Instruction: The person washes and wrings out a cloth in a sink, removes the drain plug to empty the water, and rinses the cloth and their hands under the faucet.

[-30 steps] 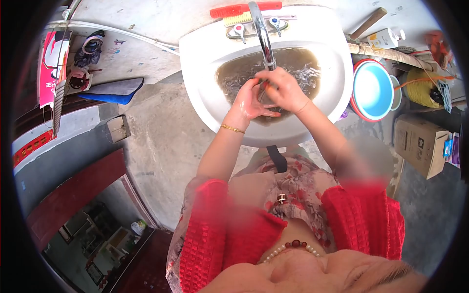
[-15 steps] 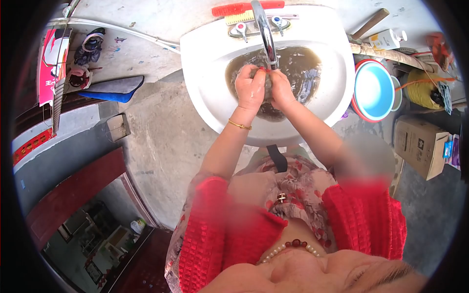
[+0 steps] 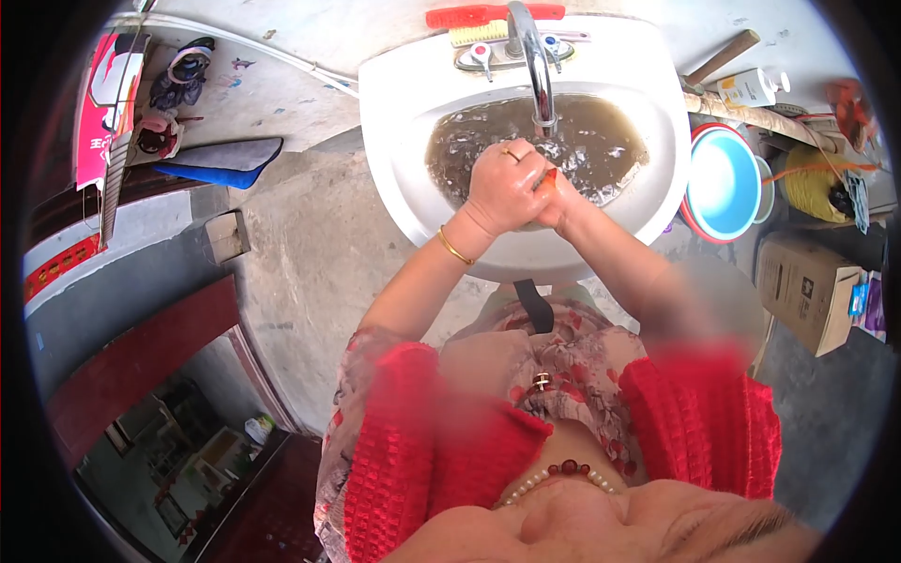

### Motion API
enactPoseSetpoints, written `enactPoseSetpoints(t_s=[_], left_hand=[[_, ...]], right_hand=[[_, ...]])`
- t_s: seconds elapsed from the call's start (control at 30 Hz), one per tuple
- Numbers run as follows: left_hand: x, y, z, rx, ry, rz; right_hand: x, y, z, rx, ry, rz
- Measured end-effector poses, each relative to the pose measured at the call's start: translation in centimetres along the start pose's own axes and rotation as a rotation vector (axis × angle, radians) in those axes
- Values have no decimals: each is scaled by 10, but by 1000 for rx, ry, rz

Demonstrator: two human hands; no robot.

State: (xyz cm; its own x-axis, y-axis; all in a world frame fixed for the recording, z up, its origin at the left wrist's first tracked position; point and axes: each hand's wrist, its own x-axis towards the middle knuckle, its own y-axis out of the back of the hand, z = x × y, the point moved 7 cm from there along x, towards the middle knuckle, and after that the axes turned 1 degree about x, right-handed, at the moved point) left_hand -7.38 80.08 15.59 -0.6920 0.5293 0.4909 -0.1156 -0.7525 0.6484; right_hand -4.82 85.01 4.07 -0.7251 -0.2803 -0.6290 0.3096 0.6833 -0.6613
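Note:
My left hand point(image 3: 507, 188), wet and wearing a ring and a gold bangle, is closed with its knuckles up against my right hand point(image 3: 561, 199). The right hand is closed too, its fingers largely hidden behind the left. A small orange-red patch point(image 3: 550, 177) shows where the hands meet; whether it is a nail or a held piece I cannot make out. Both hands are over the near part of a white washbasin point(image 3: 399, 178) that holds murky brown water point(image 3: 591, 141). Just beyond them, the chrome tap point(image 3: 538, 70) points down at the rippling water.
Behind the tap lie a red brush point(image 3: 493, 15) and a yellow-bristled brush point(image 3: 477, 36). Right of the basin are stacked blue and red tubs point(image 3: 727, 178), a white bottle point(image 3: 748, 88), a wooden handle point(image 3: 723, 58) and a cardboard box point(image 3: 802, 286). A blue-edged insole-shaped piece point(image 3: 225, 161) lies left.
My hands have come back from under the tap toward the basin's near rim and pressed together, the left now over the right. The view has shifted slightly.

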Motion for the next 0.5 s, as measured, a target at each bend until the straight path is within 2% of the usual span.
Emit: enactPoseSetpoints(t_s=[0.13,0.17,0.27,0.3,0.5], left_hand=[[4,14,30,69,-192,143],[-1,4,26,-43,-227,102],[-7,-3,32,-36,-237,-45],[-5,2,37,-56,-278,-14],[-7,10,64,-88,-473,-170]], right_hand=[[-4,-1,2,-19,-23,7],[-5,-1,3,-27,-27,11],[-8,0,3,-42,-34,20],[-9,1,2,-47,-38,23],[-21,8,0,-70,-50,55]])
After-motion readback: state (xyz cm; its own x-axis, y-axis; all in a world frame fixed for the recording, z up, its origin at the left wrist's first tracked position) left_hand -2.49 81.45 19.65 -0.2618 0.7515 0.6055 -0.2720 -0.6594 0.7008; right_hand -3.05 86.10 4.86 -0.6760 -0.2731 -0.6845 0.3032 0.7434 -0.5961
